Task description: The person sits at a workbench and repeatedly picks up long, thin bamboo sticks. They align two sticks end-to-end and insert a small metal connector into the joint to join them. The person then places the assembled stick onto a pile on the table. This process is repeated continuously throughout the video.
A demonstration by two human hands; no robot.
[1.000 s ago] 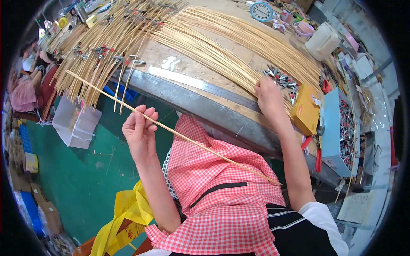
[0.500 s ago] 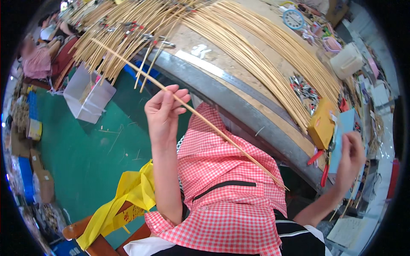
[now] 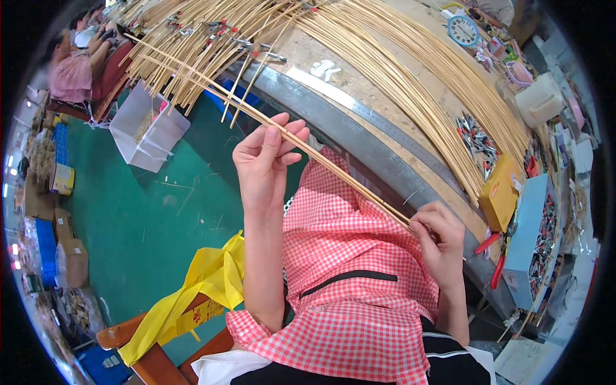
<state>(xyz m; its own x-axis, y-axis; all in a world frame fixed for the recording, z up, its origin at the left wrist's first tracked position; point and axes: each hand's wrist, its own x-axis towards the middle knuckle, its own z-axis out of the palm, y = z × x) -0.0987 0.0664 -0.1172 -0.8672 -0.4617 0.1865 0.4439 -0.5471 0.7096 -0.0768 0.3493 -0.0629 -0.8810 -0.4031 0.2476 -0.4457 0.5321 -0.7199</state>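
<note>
A thin bamboo strip (image 3: 333, 170) is being pinched near its lower end by the closed grip of the right hand (image 3: 439, 240), while its middle is being held between the fingertips of the left hand (image 3: 266, 160), also closed on it. The strip is being kept slanted above a red checked apron (image 3: 346, 269), its far end reaching toward the fan of bamboo strips (image 3: 398, 70) lying on the tabletop (image 3: 359, 83). A yellow box (image 3: 500, 192) and a blue tray (image 3: 532, 237) are lying beside the right hand.

Clock (image 3: 463, 30), yellow box (image 3: 497, 192), clear bin (image 3: 144, 128)
</note>
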